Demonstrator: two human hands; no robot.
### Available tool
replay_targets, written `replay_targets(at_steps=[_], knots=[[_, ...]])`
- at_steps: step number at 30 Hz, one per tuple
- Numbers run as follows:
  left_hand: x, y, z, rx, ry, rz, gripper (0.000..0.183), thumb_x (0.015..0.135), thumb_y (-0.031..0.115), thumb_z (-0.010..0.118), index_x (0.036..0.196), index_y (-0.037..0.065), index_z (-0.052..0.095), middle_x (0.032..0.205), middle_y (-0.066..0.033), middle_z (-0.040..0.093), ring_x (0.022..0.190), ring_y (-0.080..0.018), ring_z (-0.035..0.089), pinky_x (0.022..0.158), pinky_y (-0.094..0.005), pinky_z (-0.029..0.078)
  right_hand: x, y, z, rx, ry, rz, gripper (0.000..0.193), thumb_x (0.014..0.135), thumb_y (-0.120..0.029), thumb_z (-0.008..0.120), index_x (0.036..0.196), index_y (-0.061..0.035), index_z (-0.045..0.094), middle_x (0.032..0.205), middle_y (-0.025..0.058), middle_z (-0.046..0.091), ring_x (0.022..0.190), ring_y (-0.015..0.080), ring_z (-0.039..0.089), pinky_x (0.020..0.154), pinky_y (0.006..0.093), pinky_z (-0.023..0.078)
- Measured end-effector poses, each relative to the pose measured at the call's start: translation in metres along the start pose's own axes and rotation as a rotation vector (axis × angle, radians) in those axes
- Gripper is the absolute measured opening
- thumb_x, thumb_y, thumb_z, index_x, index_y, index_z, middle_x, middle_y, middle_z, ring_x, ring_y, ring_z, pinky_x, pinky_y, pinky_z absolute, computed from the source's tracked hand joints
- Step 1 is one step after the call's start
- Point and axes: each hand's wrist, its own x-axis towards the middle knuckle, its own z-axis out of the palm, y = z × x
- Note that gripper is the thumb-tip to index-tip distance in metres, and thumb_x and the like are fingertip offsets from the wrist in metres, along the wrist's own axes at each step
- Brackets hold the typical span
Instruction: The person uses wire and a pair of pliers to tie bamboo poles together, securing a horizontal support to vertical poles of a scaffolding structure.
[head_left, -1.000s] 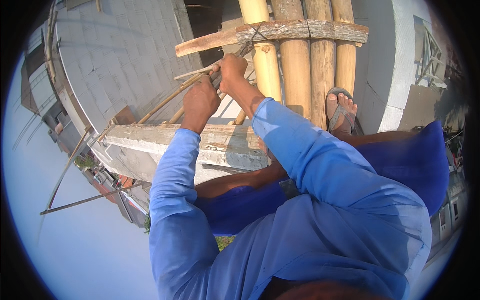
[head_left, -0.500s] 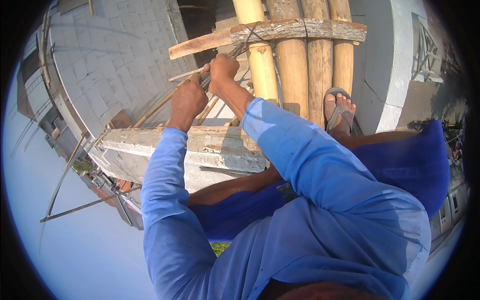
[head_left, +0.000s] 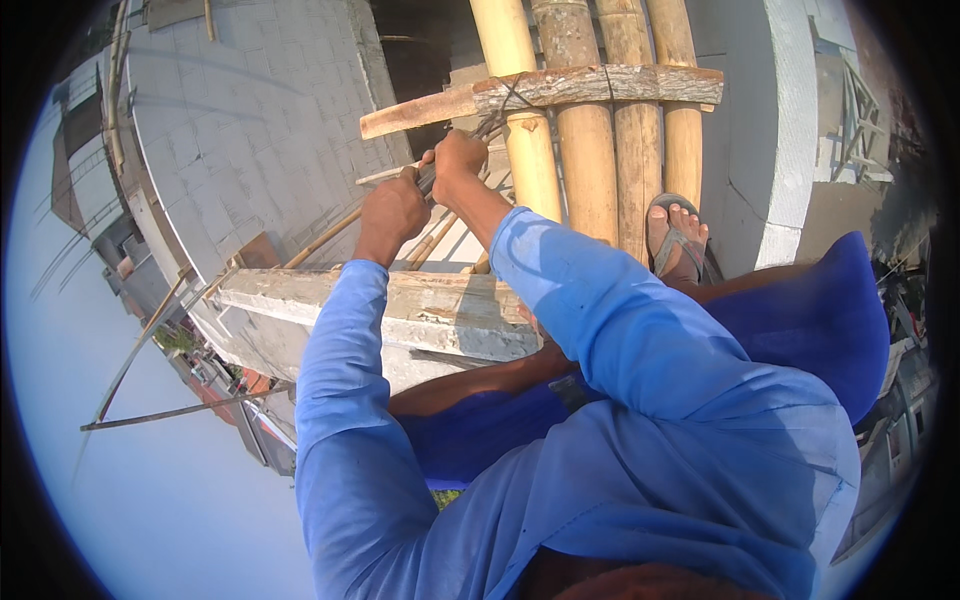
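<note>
Dark cord (head_left: 490, 124) runs from a lashing around a rough wooden crosspiece (head_left: 600, 86) and the leftmost bamboo pole (head_left: 532, 165). My right hand (head_left: 460, 162) is closed around the cord just below the crosspiece. Lower and to the left, my left hand (head_left: 392, 215) is also in a fist, with dark strands passing between the two hands. Its palm side is hidden. The crosspiece lies across several bamboo poles set side by side, and a second dark tie crosses it farther right.
My sandalled foot (head_left: 678, 240) rests at the near end of the poles. A concrete ledge (head_left: 400, 300) runs below my hands, with thin sticks (head_left: 325, 238) beyond it. A grey block wall (head_left: 260, 120) rises at left, a pale wall (head_left: 790, 130) at right. Rooftops lie far below.
The whole view has shifted slightly, so the poles and crosspiece appear a little lower. Both hands keep their hold on the cord, with hardly any movement relative to the poles.
</note>
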Motion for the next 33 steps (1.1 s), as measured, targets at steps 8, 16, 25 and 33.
replay_targets(at_steps=[8, 16, 25, 33], knots=[[-0.028, 0.042, 0.034, -1.165, -0.528, -0.263, 0.024, 0.061, -0.007, 0.048, 0.085, -0.007, 0.053, 0.06, -0.011, 0.054, 0.043, -0.0178, 0.053, 0.038, -0.0321, 0.043, -0.001, -0.028, -0.074, -0.705, -0.225, -0.321, 0.055, 0.07, -0.038, 0.067, 0.09, 0.0109, 0.054, 0.078, 0.0182, 0.06, 0.064, 0.0259, 0.059, 0.057, 0.0385, 0.047], [-0.023, 0.034, 0.044, -1.114, -0.38, -0.177, 0.017, 0.064, 0.001, 0.054, 0.08, -0.005, 0.058, 0.066, -0.0137, 0.059, 0.053, -0.0212, 0.058, 0.048, -0.0335, 0.048, 0.018, -0.027, -0.081, -0.617, -0.329, -0.324, 0.051, 0.076, -0.034, 0.062, 0.106, 0.0052, 0.049, 0.088, 0.0154, 0.058, 0.075, 0.0243, 0.057, 0.066, 0.0347, 0.046], [-0.007, -0.006, 0.061, -0.662, -0.106, 0.226, 0.05, 0.084, 0.04, 0.056, 0.112, -0.001, 0.059, 0.105, -0.0251, 0.062, 0.098, -0.0336, 0.06, 0.086, -0.0396, 0.045, 0.025, -0.065, -0.107, -0.554, -0.274, -0.498, 0.044, 0.077, -0.035, 0.067, 0.104, -0.0032, 0.053, 0.074, 0.0058, 0.053, 0.053, 0.0148, 0.05, 0.046, 0.0312, 0.042], [0.047, 0.078, 0.027, -0.645, 0.294, 0.054, 0.035, 0.085, 0.032, 0.049, 0.099, 0.003, 0.064, 0.099, -0.0254, 0.063, 0.096, -0.0415, 0.058, 0.085, -0.046, 0.045, 0.011, -0.184, -0.11, -0.424, -0.591, -0.511, 0.025, 0.081, -0.032, 0.066, 0.081, -0.0115, 0.053, 0.052, -0.0049, 0.036, 0.039, 0.0082, 0.036, 0.036, 0.0248, 0.032]])
